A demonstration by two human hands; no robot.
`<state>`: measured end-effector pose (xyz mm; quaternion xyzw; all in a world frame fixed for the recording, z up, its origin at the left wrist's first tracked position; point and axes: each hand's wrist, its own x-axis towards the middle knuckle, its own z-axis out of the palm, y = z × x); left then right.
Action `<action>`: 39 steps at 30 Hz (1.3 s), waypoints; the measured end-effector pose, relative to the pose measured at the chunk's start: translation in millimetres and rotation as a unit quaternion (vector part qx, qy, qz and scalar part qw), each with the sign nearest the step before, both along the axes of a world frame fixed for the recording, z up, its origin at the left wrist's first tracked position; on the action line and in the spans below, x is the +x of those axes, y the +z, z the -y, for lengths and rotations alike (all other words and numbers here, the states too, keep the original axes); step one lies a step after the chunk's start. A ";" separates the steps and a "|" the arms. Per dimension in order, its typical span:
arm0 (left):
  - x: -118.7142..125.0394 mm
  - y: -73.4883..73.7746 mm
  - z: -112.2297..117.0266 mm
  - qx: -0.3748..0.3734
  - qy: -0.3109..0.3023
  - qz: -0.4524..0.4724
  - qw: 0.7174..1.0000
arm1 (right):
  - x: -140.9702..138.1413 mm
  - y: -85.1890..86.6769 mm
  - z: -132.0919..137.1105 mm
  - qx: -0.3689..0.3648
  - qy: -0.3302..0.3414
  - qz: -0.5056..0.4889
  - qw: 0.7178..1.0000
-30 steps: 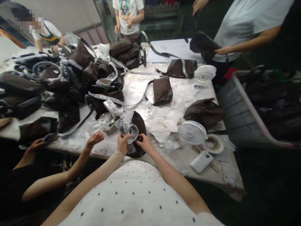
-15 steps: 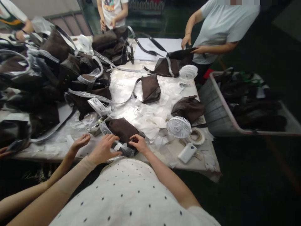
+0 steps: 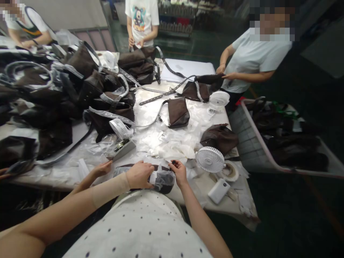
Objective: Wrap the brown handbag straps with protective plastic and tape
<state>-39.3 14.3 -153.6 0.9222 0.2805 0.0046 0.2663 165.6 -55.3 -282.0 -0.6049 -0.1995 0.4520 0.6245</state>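
Note:
A dark brown bag (image 3: 167, 187) lies at the table's front edge, close to my body, partly covered by clear plastic wrap (image 3: 163, 177). My left hand (image 3: 140, 175) grips the bag from above, thumb and fingers bent over its edge near a small white tag (image 3: 153, 178). Just right of the bag, my right hand (image 3: 178, 172) pinches a small black piece (image 3: 173, 163); its exact kind is too small to make out. Another person's hand (image 3: 102, 168) reaches in at the left, beside a grey tray of metal parts (image 3: 125, 149).
Brown bags (image 3: 60, 93) are piled on the left. Another bag (image 3: 178, 112) stands mid-table among loose plastic. A white fan (image 3: 210, 159), tape roll (image 3: 230, 172) and white phone (image 3: 219, 191) sit at right. Beyond is a bin (image 3: 264, 150) of bags. Co-workers stand across the table.
My right hand has lifted off the bag and moved right with the small black piece. My left hand has come onto the bag, which now lies more crosswise. The view has tilted up.

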 end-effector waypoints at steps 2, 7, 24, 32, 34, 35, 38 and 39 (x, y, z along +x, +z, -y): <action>-3.7 -16.4 -7.3 -0.092 0.053 0.068 0.992 | -2.6 -7.0 -2.8 -0.025 0.016 0.020 0.999; 6.5 -56.9 -46.8 -0.372 0.053 0.038 0.926 | -4.8 -4.1 -15.9 -0.045 0.159 0.050 0.985; 1.2 -138.2 -44.8 -0.477 0.076 0.105 0.869 | -25.2 -62.7 -257.6 -0.264 0.224 0.367 0.863; 11.0 -131.4 -55.2 -0.516 0.060 0.169 0.838 | 1.6 -42.2 -239.8 -0.219 0.211 0.210 0.929; 17.4 -121.3 -58.8 -0.541 0.031 0.179 0.821 | 12.1 -25.8 -215.0 -0.198 0.197 0.161 0.947; 21.1 -116.3 -60.4 -0.553 0.017 0.176 0.814 | 16.3 -18.1 -199.2 -0.187 0.188 0.136 0.955; 33.6 -107.3 -60.5 -0.583 0.039 0.149 0.798 | 24.1 -0.7 -145.1 -0.136 0.144 0.035 0.980; 37.6 -107.1 -58.2 -0.586 0.089 0.145 0.793 | 25.3 2.8 -126.9 -0.116 0.122 -0.001 0.986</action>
